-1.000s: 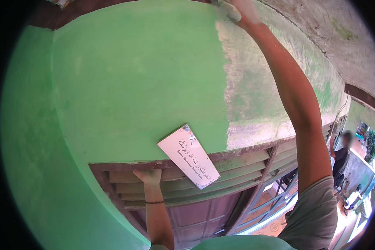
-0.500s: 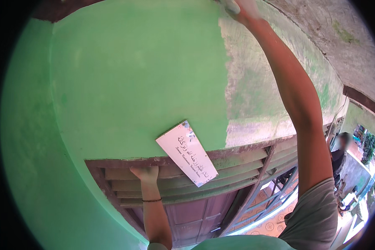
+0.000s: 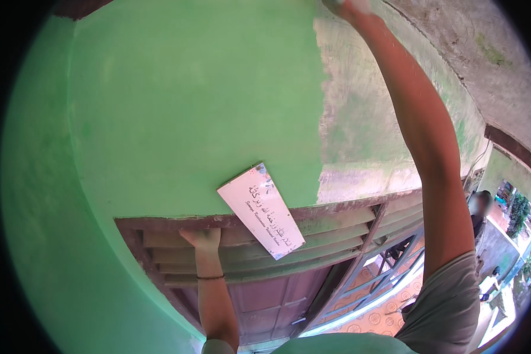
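Observation:
My left hand (image 3: 204,238) is hooked onto the brown wooden frame (image 3: 159,223) of the slatted vent above a door. Its fingers are curled out of sight at the frame's lower edge, and a thin dark band circles the wrist. My right arm is stretched high up the wall. At the top edge of the picture my right hand (image 3: 351,8) is mostly cut off, near the border between the green painted wall (image 3: 206,106) and the patchy, pale bare wall (image 3: 360,112). A pale smear shows on it; whatever it may hold cannot be made out.
A white sign (image 3: 264,213) with dark lettering hangs tilted over the vent slats (image 3: 318,235), just right of my left hand. Below is a brown panelled door (image 3: 271,298). A person (image 3: 481,206) stands at the far right. The rough ceiling (image 3: 472,41) slopes at upper right.
The view has shifted slightly, so the wall, sign and vent sit a little higher and further left. My right hand shows less at the top edge. My left hand keeps its hold.

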{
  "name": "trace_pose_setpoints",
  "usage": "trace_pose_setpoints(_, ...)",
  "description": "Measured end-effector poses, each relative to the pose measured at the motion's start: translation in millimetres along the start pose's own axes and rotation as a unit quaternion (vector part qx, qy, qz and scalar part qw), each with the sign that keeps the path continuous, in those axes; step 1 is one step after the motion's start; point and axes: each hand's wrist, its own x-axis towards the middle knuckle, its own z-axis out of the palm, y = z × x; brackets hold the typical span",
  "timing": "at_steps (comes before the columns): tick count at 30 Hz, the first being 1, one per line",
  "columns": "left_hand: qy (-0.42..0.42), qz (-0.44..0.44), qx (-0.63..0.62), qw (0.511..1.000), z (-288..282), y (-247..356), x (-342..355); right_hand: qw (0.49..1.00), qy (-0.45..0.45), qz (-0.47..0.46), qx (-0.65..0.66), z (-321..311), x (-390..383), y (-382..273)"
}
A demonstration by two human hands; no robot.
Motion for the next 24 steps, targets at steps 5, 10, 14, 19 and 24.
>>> trace_pose_setpoints(5, 0.024, -0.004, 0.005, 1.000, 10.3, 5.5, -5.0, 0.999, -0.025, 0.036, -0.026, 10.1, -27.3, -6.5)
trace_pose_setpoints(10, 0.049, -0.030, -0.002, 0.998, 6.5, 2.2, 0.4, 1.000, -0.018, -0.011, -0.008, -5.3, -9.1, -0.9)
trace_pose_setpoints(14, 0.031, 0.001, -0.036, 0.999, 40.1, 8.3, -13.0, 0.999, -0.010, -0.007, -0.038, -2.1, -25.6, -28.4)
trace_pose_setpoints(19, -0.007, -0.006, -0.042, 0.999, 10.7, 2.6, -4.7, 0.998, -0.042, 0.039, -0.027, -9.0, -16.2, -26.6)
trace_pose_setpoints(24, 0.054, 0.007, -0.023, 0.998, 38.6, 3.8, -11.2, 0.998, -0.015, 0.043, -0.032, -0.4, -44.3, -36.6)
